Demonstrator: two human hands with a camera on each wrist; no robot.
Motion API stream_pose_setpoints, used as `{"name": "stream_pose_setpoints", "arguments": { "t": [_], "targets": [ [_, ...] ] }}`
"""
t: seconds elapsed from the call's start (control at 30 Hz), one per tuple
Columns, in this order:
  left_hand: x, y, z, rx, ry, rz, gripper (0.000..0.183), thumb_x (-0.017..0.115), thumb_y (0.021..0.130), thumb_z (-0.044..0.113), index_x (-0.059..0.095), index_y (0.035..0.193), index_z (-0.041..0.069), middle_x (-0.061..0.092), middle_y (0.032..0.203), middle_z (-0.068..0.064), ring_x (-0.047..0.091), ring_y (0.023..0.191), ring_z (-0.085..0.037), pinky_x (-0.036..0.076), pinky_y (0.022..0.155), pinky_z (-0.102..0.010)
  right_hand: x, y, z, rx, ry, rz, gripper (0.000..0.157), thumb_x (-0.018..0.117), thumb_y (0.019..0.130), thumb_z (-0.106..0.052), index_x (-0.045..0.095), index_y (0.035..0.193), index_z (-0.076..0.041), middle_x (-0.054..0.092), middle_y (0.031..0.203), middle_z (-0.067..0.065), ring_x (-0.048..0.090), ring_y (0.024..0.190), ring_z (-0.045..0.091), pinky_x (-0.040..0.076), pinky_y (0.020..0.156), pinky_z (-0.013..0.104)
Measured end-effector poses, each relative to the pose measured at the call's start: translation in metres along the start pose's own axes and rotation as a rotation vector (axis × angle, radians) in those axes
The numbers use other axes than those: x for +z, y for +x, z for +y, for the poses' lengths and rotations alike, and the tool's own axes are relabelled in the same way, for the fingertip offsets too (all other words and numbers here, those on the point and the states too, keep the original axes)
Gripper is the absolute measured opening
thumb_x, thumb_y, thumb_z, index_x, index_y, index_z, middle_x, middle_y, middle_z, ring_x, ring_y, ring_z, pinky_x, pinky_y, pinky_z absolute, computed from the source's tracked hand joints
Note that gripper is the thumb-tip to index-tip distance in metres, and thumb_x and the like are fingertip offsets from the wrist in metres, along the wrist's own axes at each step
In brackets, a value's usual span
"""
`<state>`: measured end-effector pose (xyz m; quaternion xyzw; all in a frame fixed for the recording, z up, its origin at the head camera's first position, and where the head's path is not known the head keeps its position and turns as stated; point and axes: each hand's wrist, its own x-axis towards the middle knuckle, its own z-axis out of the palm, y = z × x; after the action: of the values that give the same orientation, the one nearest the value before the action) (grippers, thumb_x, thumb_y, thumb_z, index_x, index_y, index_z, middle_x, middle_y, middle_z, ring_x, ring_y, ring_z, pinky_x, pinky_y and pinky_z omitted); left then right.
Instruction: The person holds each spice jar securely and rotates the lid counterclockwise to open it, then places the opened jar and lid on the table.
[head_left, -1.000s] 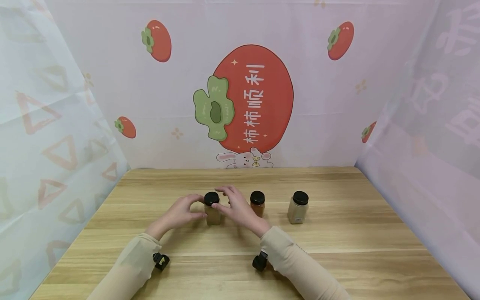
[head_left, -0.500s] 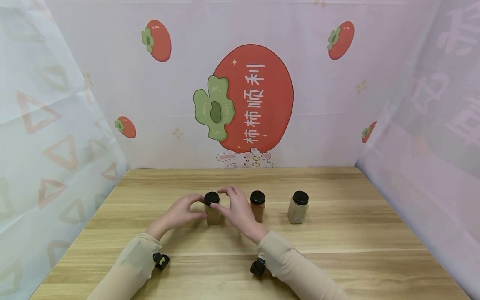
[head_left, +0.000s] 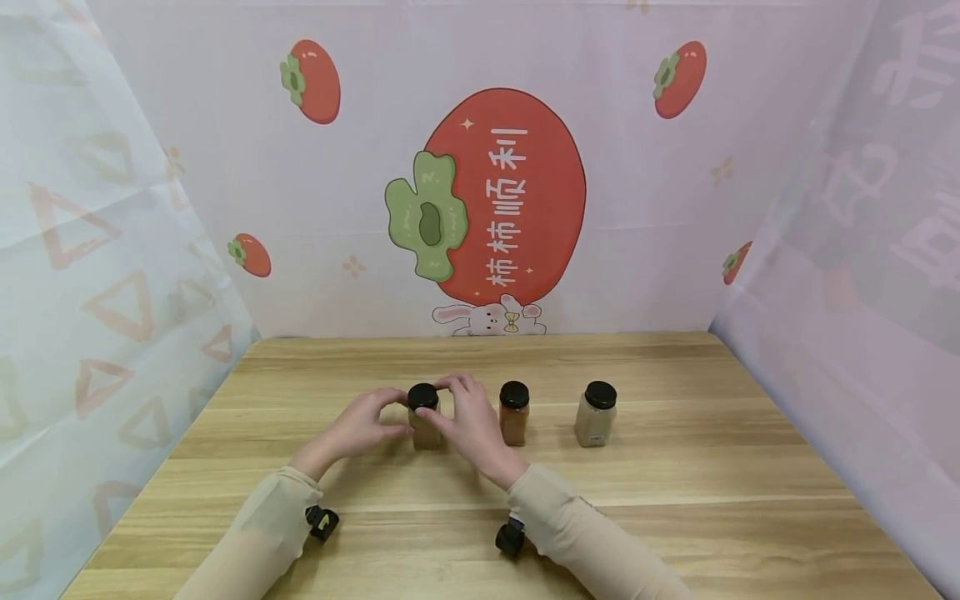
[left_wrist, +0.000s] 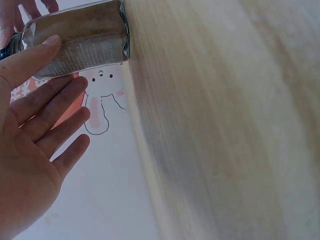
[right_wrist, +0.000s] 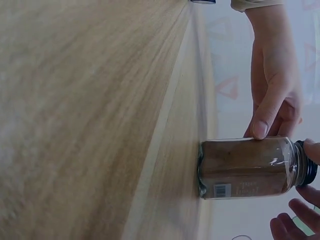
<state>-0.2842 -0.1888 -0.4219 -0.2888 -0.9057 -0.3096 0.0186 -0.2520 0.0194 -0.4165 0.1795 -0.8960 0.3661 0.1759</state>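
A clear glass jar of brown powder (head_left: 426,435) stands upright on the wooden table under its black lid (head_left: 422,395). My left hand (head_left: 362,427) holds the jar's body from the left; in the left wrist view its thumb (left_wrist: 42,52) lies along the glass while the lower fingers spread free. From the other side my right hand (head_left: 478,427) pinches the lid between thumb and fingers, as the right wrist view shows at the black lid (right_wrist: 311,162). A small barcode label (right_wrist: 222,190) shows low on the glass.
Right of my right hand stands a jar of orange-red powder (head_left: 513,421) with a black lid. Farther right is a black-lidded jar of pale powder (head_left: 595,423). A printed cloth (head_left: 637,275) rises behind the table's (head_left: 675,517) back edge.
My right hand has shifted slightly left, bringing its thumb and fingers in on the lid. More of the orange-red jar now shows. The left hand and the jar have stayed in place.
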Motion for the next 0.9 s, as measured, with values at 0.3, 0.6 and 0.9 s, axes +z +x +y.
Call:
{"name": "stream_pose_setpoints", "arguments": {
  "t": [0.3, 0.6, 0.9],
  "targets": [
    [0.001, 0.0, 0.0, 0.006, 0.013, 0.012, 0.039, 0.076, 0.08, 0.024, 0.064, 0.115, 0.012, 0.065, 0.115, -0.002, 0.057, 0.115, -0.028, 0.045, 0.099, -0.051, -0.009, 0.007, 0.002, -0.059, 0.065, -0.129, 0.046, 0.064, 0.089, -0.034, 0.056, 0.124, -0.004, 0.053, 0.125, 0.011, 0.048, 0.121, 0.026, 0.046, 0.099, 0.04],
    [0.001, 0.0, -0.001, -0.007, 0.003, 0.007, 0.041, 0.076, 0.08, 0.026, 0.063, 0.117, 0.013, 0.065, 0.117, -0.004, 0.057, 0.117, -0.028, 0.043, 0.101, -0.052, -0.015, 0.017, 0.013, -0.095, 0.077, -0.298, 0.044, 0.057, 0.095, -0.031, 0.05, 0.132, -0.008, 0.047, 0.133, 0.01, 0.048, 0.121, 0.024, 0.048, 0.098, 0.037],
    [0.001, 0.001, -0.002, -0.005, 0.006, 0.007, 0.041, 0.076, 0.08, 0.025, 0.063, 0.116, 0.012, 0.066, 0.116, -0.004, 0.057, 0.117, -0.029, 0.042, 0.102, -0.052, -0.018, 0.019, 0.014, -0.129, 0.088, -0.323, 0.043, 0.057, 0.095, -0.028, 0.05, 0.132, -0.007, 0.047, 0.135, 0.011, 0.048, 0.122, 0.025, 0.049, 0.096, 0.037]
  ]
}}
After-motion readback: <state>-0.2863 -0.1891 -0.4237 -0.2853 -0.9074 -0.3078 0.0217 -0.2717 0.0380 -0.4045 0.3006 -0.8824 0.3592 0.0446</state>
